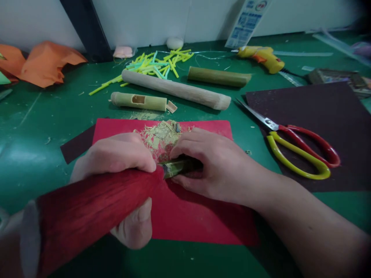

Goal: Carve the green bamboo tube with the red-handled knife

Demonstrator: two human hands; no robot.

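My left hand (118,154) is wrapped round the thick, red, wood-grained handle (101,208) of a tool. It slants from the lower left to the middle, and its working end cannot be made out. The tool's narrow end meets the tip of a green bamboo piece (175,168). My right hand (214,166) grips that bamboo between thumb and fingers, hiding its far part. Both hands are over a red sheet (203,220). Pale shavings and dust (160,135) lie heaped on the sheet just beyond the bamboo.
Behind the sheet lie a notched bamboo tube (124,99), a long pale stick (176,88) and another bamboo length (218,76). Scissors (272,124) rest on dark card (304,104) at right. Yellow-green strips (147,63) and a yellow glue gun (261,58) are farther back.
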